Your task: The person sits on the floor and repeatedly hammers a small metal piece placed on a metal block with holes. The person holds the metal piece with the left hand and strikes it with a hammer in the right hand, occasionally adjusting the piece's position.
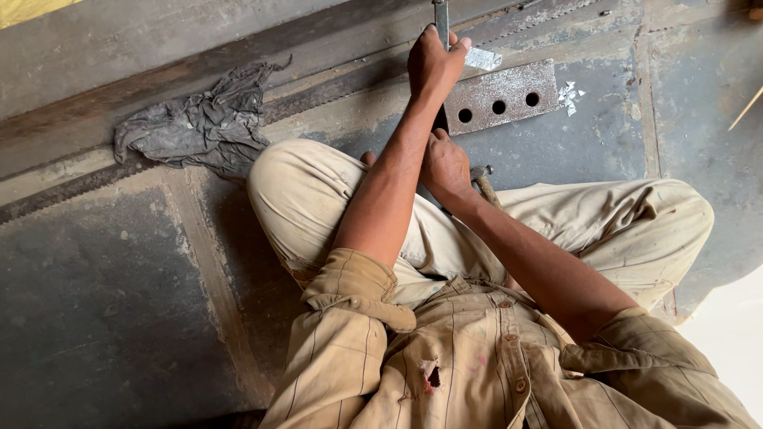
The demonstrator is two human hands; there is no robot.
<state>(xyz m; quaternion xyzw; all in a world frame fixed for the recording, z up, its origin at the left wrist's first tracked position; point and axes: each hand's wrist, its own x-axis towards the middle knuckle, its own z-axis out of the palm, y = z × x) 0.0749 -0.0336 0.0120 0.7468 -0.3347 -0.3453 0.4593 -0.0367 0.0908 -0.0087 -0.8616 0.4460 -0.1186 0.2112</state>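
Worn grey concrete floor (103, 302), scuffed and dusty. Left hand (433, 63) fisted round an upright metal rod (441, 16) at the floor's far edge; right hand (445, 167) clenches a hammer (482, 181). Speckled three-holed steel plate (501, 95) just beside; crumpled grey rag (199, 123) left.

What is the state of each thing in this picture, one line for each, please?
Left hand: closed around a thin metal bar.
Metal bar: upright, gripped by the left hand.
Right hand: closed on a hammer handle.
Hammer: held low, above the lap.
Metal plate: lying flat on the floor, three holes showing.
Grey rag: crumpled on the floor, untouched.
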